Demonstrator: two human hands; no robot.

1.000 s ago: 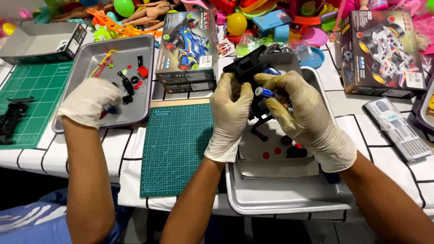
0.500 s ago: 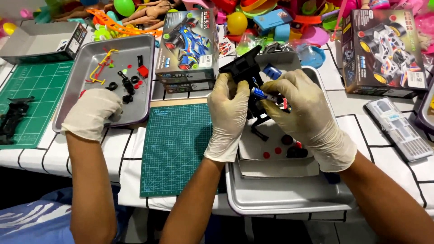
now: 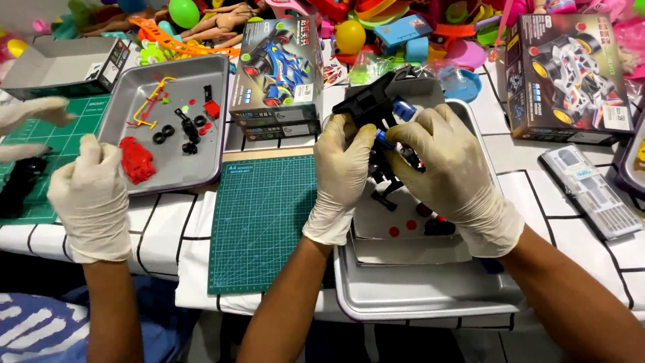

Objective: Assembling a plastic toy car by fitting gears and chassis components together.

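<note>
My left hand (image 3: 342, 171) and my right hand (image 3: 453, 175), both in white gloves, grip a black toy car chassis (image 3: 369, 101) with a blue part (image 3: 404, 109) on it. I hold it above a metal tray (image 3: 416, 296) that carries a white box lid (image 3: 410, 249) with small red and black parts. My right fingers pinch near the blue part. Much of the chassis is hidden by my hands.
A green cutting mat (image 3: 262, 222) lies left of my hands. Another person's gloved hand (image 3: 91, 195) hovers near a second tray (image 3: 208, 175) holding a red part (image 3: 136, 160) and black wheels (image 3: 163, 134). Toy car boxes (image 3: 279, 74) and a toy pile stand behind.
The other person's gloved hand has pulled back out of the left tray toward the table's near edge, and a red part now shows in that tray. My hands keep hold of the chassis.
</note>
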